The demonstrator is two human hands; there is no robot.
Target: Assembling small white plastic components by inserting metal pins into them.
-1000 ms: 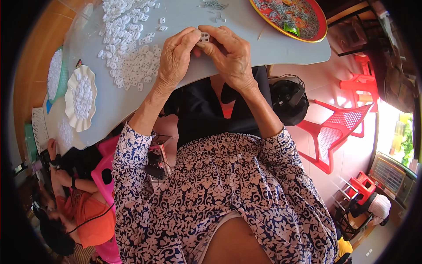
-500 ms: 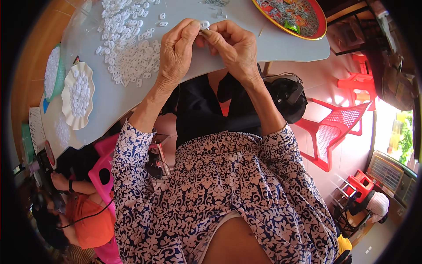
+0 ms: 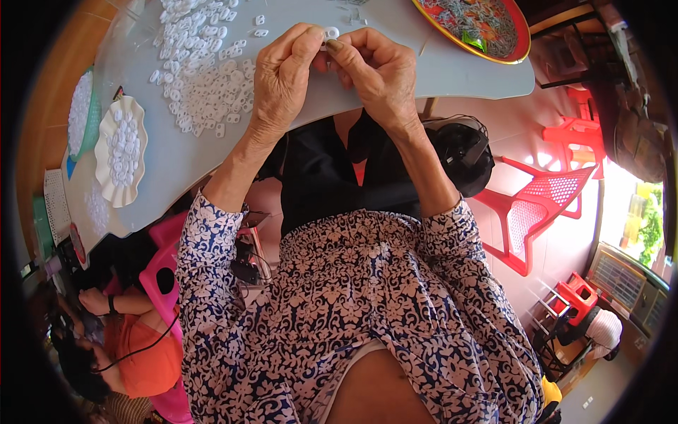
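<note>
Both my hands meet above the near edge of the pale grey table. My left hand pinches a small white plastic piece between thumb and forefinger. My right hand touches the same piece from the right with its fingertips closed on it. A loose pile of several similar white pieces lies on the table just left of my left hand.
A white scalloped dish and a green-rimmed dish of white pieces stand at the left. A round red tray sits at the top right. Red plastic chairs stand right; a person in orange sits lower left.
Both hands have drawn slightly closer to me and upward in view, still holding the small white piece between them. The person at the lower left has shifted.
</note>
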